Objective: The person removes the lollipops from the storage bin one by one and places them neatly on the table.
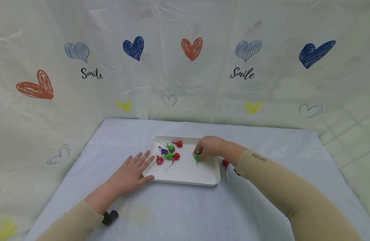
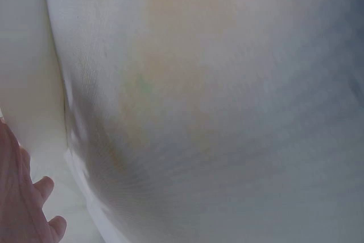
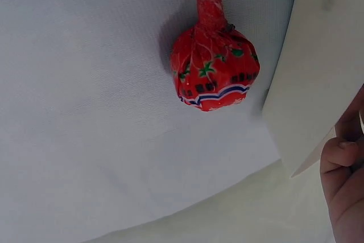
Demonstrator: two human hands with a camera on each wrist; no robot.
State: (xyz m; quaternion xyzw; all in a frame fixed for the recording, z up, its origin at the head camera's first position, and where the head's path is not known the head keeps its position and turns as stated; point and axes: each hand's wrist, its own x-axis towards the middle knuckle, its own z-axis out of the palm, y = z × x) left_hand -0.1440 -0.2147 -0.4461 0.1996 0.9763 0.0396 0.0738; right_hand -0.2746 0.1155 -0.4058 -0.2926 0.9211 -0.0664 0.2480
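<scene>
The right hand [image 1: 209, 147] has its thumb and fingers bent together in a pinch on the head of a green lollipop [image 1: 197, 158], over the two-to-three o'clock part of the white tray [image 1: 182, 182], with twelve o'clock away from the person. Taken by its round head, the lollipop leaves its stick free toward six o'clock, which probably makes it easy to place; whether it touches the tray floor cannot be told. The left hand [image 1: 127, 175] lies with its fingers spread apart at the tray's nine-to-eight o'clock edge, gripping nothing, perhaps to steady it. Inside the tray, toward ten o'clock, six more lollipops sit in a loose cluster: an upper red lollipop [image 1: 179, 144], two green ones, a purple lollipop [image 1: 164, 151], a middle red lollipop [image 1: 176, 156] and a lower red lollipop [image 1: 159, 160]. Their sticks point different ways, so the group looks casually laid rather than lined up. Outside, just beyond the three o'clock rim, an outer red lollipop [image 1: 225, 163] rests on the cloth-covered tabletop [image 1: 179, 214], within easy reach of the right hand. Past twelve o'clock hangs a heart-printed backdrop [image 1: 218, 87].
</scene>
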